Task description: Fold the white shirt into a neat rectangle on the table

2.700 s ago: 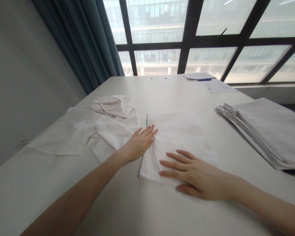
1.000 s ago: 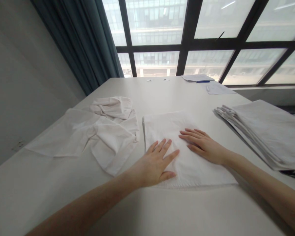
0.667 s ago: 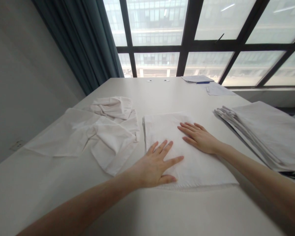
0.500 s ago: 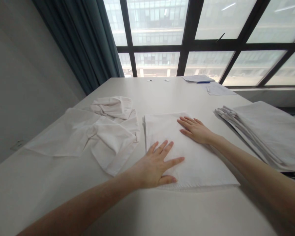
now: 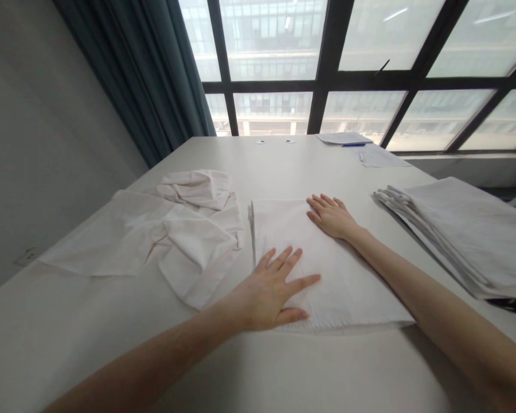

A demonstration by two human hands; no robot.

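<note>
A folded white cloth (image 5: 344, 287) lies flat on the white table (image 5: 327, 373) in front of me. Spread across its near left part is my left hand (image 5: 270, 292), palm down with the fingers apart. My right hand (image 5: 330, 215) rests flat near the far right edge of the same cloth, fingers stretched out. Neither hand grips anything. Left of the folded cloth is a crumpled white cloth (image 5: 193, 229), bunched in the middle and spread out toward the left.
A stack of folded white cloths (image 5: 468, 229) sits at the right, with something black (image 5: 511, 306) partly under it. Papers (image 5: 384, 156) and a blue pen (image 5: 353, 145) lie at the far end, by the windows. A dark curtain (image 5: 141, 69) hangs at the left.
My right hand has slid a little farther away and slightly left, to the far edge of the folded cloth. My left hand has stayed in place.
</note>
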